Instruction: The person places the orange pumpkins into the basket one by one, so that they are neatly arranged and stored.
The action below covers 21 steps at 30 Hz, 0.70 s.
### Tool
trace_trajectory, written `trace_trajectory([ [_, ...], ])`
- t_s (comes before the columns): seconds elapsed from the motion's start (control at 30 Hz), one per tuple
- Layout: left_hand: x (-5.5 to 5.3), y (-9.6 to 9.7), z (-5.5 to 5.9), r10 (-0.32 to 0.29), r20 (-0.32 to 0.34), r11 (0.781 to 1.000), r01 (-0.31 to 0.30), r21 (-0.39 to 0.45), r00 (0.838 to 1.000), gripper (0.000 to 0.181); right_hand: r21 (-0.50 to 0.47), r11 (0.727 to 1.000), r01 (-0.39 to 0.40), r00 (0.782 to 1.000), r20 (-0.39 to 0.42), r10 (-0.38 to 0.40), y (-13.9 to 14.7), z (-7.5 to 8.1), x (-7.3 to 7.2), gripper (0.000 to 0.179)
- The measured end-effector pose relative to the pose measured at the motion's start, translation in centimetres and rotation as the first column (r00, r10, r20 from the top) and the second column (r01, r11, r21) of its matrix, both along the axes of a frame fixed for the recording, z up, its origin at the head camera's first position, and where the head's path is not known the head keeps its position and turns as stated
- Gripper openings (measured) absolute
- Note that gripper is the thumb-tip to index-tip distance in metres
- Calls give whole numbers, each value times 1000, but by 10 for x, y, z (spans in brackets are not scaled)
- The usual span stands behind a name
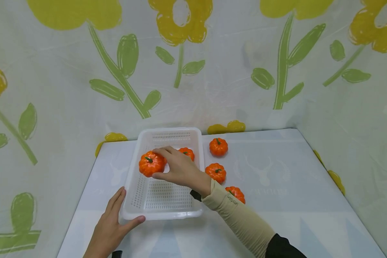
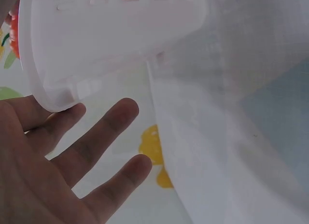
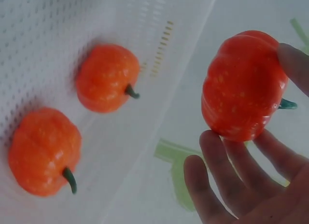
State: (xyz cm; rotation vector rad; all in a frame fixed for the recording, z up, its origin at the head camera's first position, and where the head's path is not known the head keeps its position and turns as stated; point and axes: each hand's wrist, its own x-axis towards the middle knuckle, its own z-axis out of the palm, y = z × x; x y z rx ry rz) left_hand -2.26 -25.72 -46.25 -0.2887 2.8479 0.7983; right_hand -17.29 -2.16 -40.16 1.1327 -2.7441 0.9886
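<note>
My right hand (image 1: 184,170) grips a small orange pumpkin (image 1: 151,164) with a green stem, thumb on one side and fingertips on the other. It holds this pumpkin over the left part of a white plastic basket (image 1: 163,217) with slotted walls. Two more pumpkins, one nearer the wall (image 3: 107,78) and one lower (image 3: 44,151), lie inside the basket in the right wrist view; my right hand and forearm partly hide the basket's inside in the head view. At the basket's front left corner, my left hand (image 1: 111,224) touches the rim with spread, fairly straight fingers.
Right of the basket, three pumpkins stand in a slanting row on the table: a back one (image 1: 218,147), a middle one (image 1: 215,172) and a front one (image 1: 235,194) partly behind my sleeve. A flower-printed curtain (image 1: 225,93) surrounds the table's back and sides.
</note>
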Motion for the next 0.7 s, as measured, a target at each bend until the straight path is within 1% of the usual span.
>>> trace_trajectory([
  [0.07, 1, 0, 0, 2, 3, 1000, -2, -1, 1000, 134, 22, 1000, 7, 1000, 20, -7, -7, -3, -1, 74],
  [0.13, 1, 0, 0, -4, -8, 1000, 4, -1, 1000, 133, 45, 999, 17, 999, 33, -19, -14, -7, -3, 74],
  [0.3, 1, 0, -1, -19, -30, 1000, 19, -2, 999, 132, 89, 995, 46, 998, 47, -51, -25, -19, -7, 74],
  [0.5, 1, 0, -3, -9, -17, 1000, 9, 7, 1000, 132, 132, 991, 35, 996, 82, -47, -33, -35, -9, 75],
  [0.6, 1, 0, -4, -11, -28, 1000, 12, 13, 1000, 131, 158, 987, 31, 994, 98, -47, -35, -39, -9, 77],
  [0.7, 1, 0, -4, -8, -24, 1000, 8, 16, 1000, 130, 180, 983, 20, 994, 104, -39, -38, -41, -10, 77],
])
